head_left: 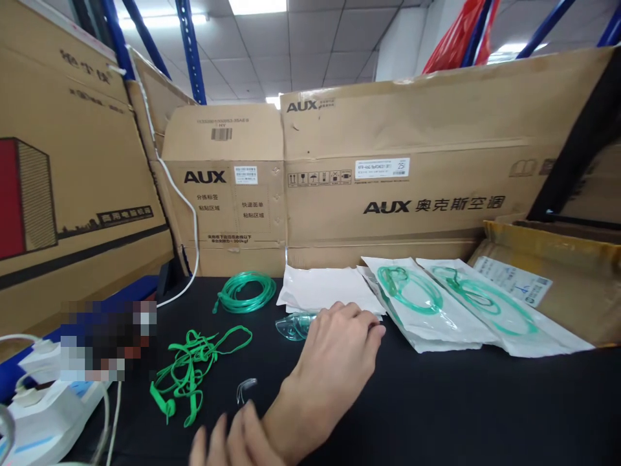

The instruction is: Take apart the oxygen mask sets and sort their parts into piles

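My right hand (334,369) reaches over the black table, its back toward me and its fingers curled, with the tips hidden. It covers part of a clear green plastic piece, like a mask (290,327), near the front edge of white packets (330,288). I cannot make out what its fingers hold. My left hand (233,443) is low at the bottom edge, slightly blurred, with fingers apart. Just beyond its fingertips lies a small clear plastic bit (246,388). A tangled green elastic strap (189,369) and a coil of green tubing (246,291) lie to the left.
Two clear-fronted pouches (412,304) with green tubing lie at right, before a cardboard box (572,278). A white power strip (58,414) with plugs and cables sits at left. Tall cardboard panels (427,181) wall in the back. A white cable (196,239) hangs at back left.
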Demonstrator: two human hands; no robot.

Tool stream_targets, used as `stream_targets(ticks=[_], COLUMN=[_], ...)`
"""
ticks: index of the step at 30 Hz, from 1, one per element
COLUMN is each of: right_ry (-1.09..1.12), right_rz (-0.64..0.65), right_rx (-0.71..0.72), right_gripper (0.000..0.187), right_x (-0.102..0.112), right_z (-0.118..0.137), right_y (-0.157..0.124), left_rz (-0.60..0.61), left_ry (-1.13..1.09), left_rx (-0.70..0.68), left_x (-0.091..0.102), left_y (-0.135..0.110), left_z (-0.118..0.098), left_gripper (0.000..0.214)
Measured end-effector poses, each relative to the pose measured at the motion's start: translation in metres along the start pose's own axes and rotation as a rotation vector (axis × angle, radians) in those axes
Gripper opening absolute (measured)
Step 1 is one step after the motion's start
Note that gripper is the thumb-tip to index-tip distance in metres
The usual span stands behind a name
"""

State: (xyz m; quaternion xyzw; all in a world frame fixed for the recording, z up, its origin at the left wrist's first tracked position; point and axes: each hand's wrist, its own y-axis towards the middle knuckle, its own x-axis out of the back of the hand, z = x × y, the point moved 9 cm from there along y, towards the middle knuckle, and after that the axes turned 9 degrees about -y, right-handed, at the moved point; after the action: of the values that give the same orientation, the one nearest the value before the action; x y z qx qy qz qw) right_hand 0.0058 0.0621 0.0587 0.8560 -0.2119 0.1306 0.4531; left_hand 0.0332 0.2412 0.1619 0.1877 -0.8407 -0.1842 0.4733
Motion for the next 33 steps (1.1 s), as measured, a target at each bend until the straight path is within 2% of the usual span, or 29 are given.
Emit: stream_targets(ticks=[2, 3, 5, 7, 9, 10, 12, 14, 16, 19, 22, 26, 30, 33], right_ry=[-0.037, -0.003, 0.053, -0.08, -0.201, -0.158, 0.039, 0.173, 0.215, 0.261, 0.413, 0.623, 0.662, 0.661], right_rz=[0.041, 0.042, 0.212, 0.3, 0.366, 0.402, 0.513, 0.593, 0.613, 0.576, 0.453, 0.305, 0.268, 0.285], right_rx=[-0.159, -0.247, -0.371, -0.469, -0.651, -0.721, -0.813, -0.817, -0.825, -0.884, -0.956, -0.978, -1.012, -1.073], right_gripper=[0.045, 0.049, 0.045, 0.043, 0.044, 0.044, 0.038, 0.028, 0.025, 0.026, 0.025, 0.028, 0.034, 0.034], right_x=[0.026, 0.043, 0.059, 0.074, 0.08, 0.076, 0.056, 0.038, 0.031, 0.034, 0.046, 0.057, 0.056, 0.052], right_z=[-0.05, -0.082, -0.142, -0.189, -0.22, -0.224, -0.211, -0.187, -0.176, -0.184, -0.199, -0.2, -0.199, -0.203], right_y=[-0.004, -0.008, -0.019, -0.036, -0.061, -0.074, -0.095, -0.104, -0.105, -0.099, -0.089, -0.079, -0.084, -0.092], left_rz=[0.007, 0.009, 0.012, 0.018, 0.022, 0.021, 0.016, 0.013, 0.011, -0.053, -0.116, -0.054, -0.042, -0.09], left_ry=[0.015, 0.018, 0.015, 0.014, 0.006, -0.005, -0.031, -0.056, -0.09, -0.18, -0.298, -0.593, -0.825, -0.865], left_rx=[-0.059, -0.076, -0.083, -0.083, -0.044, -0.008, 0.074, 0.133, 0.169, 0.237, 0.342, 0.382, 0.389, 0.404], left_x=[-0.002, -0.002, 0.001, 0.009, 0.019, 0.024, 0.032, 0.036, 0.039, 0.046, 0.052, 0.037, 0.024, 0.023], left_y=[-0.006, -0.011, -0.024, -0.039, -0.053, -0.059, -0.068, -0.073, -0.075, -0.075, -0.076, -0.074, -0.073, -0.073], left_z=[-0.002, -0.001, 0.002, 0.007, 0.017, 0.025, 0.044, 0.061, 0.072, 0.079, 0.083, 0.082, 0.081, 0.082], left_gripper=[0.026, 0.027, 0.034, 0.039, 0.044, 0.045, 0.039, 0.028, 0.024, 0.02, 0.029, 0.036, 0.03, 0.029])
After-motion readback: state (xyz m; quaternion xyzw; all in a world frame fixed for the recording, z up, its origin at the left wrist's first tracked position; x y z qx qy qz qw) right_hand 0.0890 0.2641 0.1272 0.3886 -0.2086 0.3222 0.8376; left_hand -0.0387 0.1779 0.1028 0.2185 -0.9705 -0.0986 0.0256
